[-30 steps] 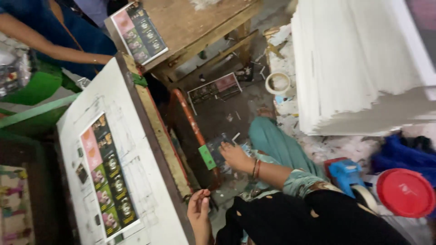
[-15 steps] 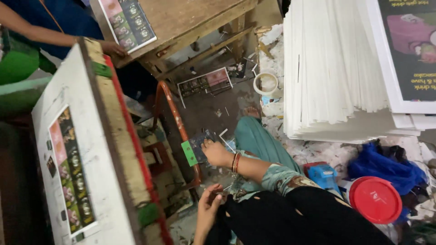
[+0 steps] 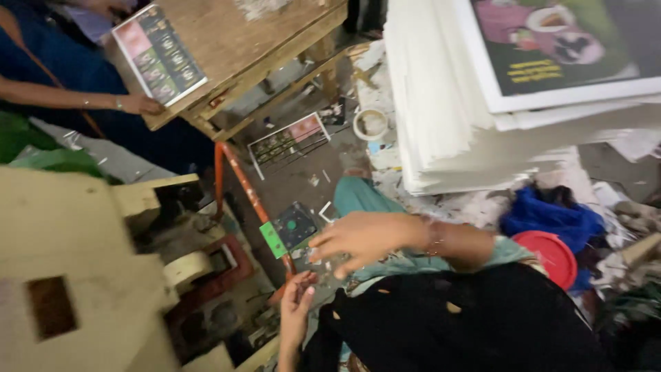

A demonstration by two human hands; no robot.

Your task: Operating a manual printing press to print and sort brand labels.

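Since a moment ago my right hand (image 3: pixel 358 240) has lifted off the dark card (image 3: pixel 297 225) on the floor, grip open and empty; my left hand (image 3: pixel 297 303) waits nearer, loosely curled, holding nothing; card lies beside the orange bar (image 3: pixel 242 184).

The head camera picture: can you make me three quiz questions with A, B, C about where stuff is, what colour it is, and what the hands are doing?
1. Where does the red lid lie?
A. right of the person's arm
B. on the wooden table
C. on the paper stack

2. What colour is the crumpled cloth beside it?
A. yellow
B. blue
C. white

3. How is the right hand?
A. a fist
B. fingers spread, reaching left
C. holding a cup

Answers: 1 A, it lies low at the right; 2 B, plainly blue; 3 B, open fingers stretch toward the green tag.
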